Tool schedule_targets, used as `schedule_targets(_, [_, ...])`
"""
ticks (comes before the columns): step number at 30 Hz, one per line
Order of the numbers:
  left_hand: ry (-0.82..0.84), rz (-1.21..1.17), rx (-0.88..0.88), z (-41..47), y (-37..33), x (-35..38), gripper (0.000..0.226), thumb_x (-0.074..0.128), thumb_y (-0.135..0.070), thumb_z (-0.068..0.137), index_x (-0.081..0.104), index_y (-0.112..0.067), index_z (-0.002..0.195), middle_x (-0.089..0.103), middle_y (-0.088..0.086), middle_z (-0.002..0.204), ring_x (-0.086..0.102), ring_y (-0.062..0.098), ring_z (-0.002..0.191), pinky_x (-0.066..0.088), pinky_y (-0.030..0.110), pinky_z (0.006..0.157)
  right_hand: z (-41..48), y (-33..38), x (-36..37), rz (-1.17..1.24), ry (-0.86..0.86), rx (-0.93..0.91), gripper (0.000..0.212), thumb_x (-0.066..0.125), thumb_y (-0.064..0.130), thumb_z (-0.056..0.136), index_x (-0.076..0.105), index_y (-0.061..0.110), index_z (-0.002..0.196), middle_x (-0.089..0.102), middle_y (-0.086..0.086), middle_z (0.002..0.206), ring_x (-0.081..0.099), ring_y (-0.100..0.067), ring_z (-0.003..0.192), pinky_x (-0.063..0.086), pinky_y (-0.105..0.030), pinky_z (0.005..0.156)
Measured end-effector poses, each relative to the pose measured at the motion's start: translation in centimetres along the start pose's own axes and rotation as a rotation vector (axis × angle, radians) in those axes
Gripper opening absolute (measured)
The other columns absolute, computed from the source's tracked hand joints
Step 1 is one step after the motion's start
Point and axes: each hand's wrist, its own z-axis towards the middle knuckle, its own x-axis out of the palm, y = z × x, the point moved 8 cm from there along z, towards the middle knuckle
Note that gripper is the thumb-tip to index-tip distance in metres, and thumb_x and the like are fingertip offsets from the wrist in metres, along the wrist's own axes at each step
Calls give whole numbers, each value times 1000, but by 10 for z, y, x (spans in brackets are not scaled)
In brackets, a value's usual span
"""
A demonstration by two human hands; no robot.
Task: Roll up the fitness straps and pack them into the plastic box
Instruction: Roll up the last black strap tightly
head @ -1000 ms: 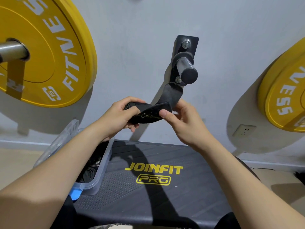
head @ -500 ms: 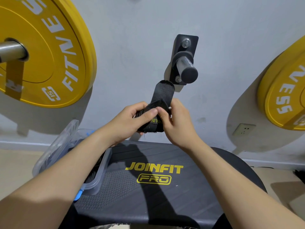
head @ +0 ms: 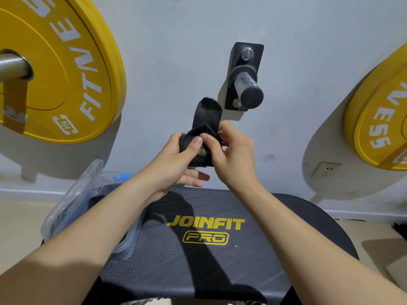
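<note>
Shorter than half a second ago, the loose tail of the black fitness strap (head: 206, 119) now stands as a stub above a thicker roll, so more has been wound in. Nearest, both forearms reach over the black JOINFIT PRO bench pad (head: 198, 256). At its left edge sits the clear plastic box (head: 66, 208), lid tilted open, dark straps inside, largely hidden by the left forearm. Held above the pad, the roll is clamped by the left hand (head: 176, 164), thumb pressed on its face, while the right hand (head: 235, 159) pinches its other side. To finish well, I would keep thumb pressure on the coil so it cannot spring loose, and wind the tail down squarely. Beyond, a steel wall peg (head: 248, 86) juts out just behind the tail; yellow weight plates (head: 66, 69) hang either side.
</note>
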Motion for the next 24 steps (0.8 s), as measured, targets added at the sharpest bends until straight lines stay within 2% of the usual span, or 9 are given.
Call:
schedule_targets(3, [38, -29, 30, 1, -3, -3, 34, 61, -34, 109, 47, -16, 135, 69, 19, 123, 80, 35, 93, 63, 32, 67, -1, -10, 6, 88, 28, 110, 15, 72, 24, 101, 73, 14, 90, 71, 3, 74, 66, -22, 74, 53, -40, 64])
schedule_targets(6, [86, 78, 100, 3, -12, -7, 34, 60, -22, 110, 44, -12, 138, 71, 16, 114, 75, 34, 91, 59, 31, 66, 0, -19, 12, 282, 147, 219, 10, 69, 16, 104, 74, 12, 96, 76, 4, 84, 69, -13, 75, 55, -32, 67])
schedule_targets(9, [117, 254, 134, -1, -14, -3, 29, 61, -17, 110, 43, -11, 133, 70, 18, 112, 73, 30, 87, 59, 39, 69, -8, -22, 21, 413, 321, 287, 15, 56, 16, 112, 66, 5, 115, 74, 0, 95, 68, -13, 82, 53, -27, 72])
schedule_targets(12, [70, 432, 215, -7, -21, 0, 25, 66, -15, 102, 48, -16, 119, 67, 17, 101, 67, 23, 79, 58, 48, 69, -22, -25, 35, 628, 435, 505, 26, 46, 22, 116, 56, 3, 131, 73, -5, 99, 67, -23, 81, 49, -25, 62])
schedule_targets(15, [9, 539, 311, -11, -30, 0, 25, 66, -30, 86, 49, -27, 105, 57, 2, 89, 51, 18, 73, 45, 33, 61, -31, -24, 40, 760, 497, 667, 32, 47, 26, 116, 52, 14, 145, 73, -10, 119, 71, -25, 94, 57, -38, 82])
schedule_targets(17, [-28, 505, 334, -13, -31, -1, 29, 69, -46, 91, 51, -30, 108, 62, -3, 95, 57, 16, 78, 50, 27, 67, -27, -24, 37, 790, 444, 656, 30, 53, 21, 113, 57, 12, 142, 75, -18, 122, 75, -28, 97, 62, -52, 91])
schedule_targets(20, [-81, 390, 259, -8, -24, -7, 58, 70, -70, 91, 50, -28, 126, 71, 3, 114, 74, 17, 99, 63, 31, 75, -20, -27, 29, 729, 286, 604, 29, 60, 16, 110, 59, -4, 130, 66, -37, 126, 69, -41, 98, 43, -83, 94])
schedule_targets(22, [-52, 367, 138, -3, -14, -8, 72, 71, -77, 85, 56, -22, 129, 73, 8, 119, 77, 17, 102, 67, 33, 72, -21, -30, 28, 654, 236, 592, 33, 63, 20, 109, 57, -12, 119, 65, -40, 110, 62, -40, 92, 46, -69, 79])
schedule_targets(24, [13, 378, 46, -1, -3, -8, 72, 72, -79, 84, 65, -17, 121, 76, 11, 113, 79, 19, 93, 67, 40, 66, -23, -28, 27, 582, 243, 562, 40, 62, 27, 110, 56, -12, 102, 61, -25, 90, 56, -34, 80, 44, -46, 68])
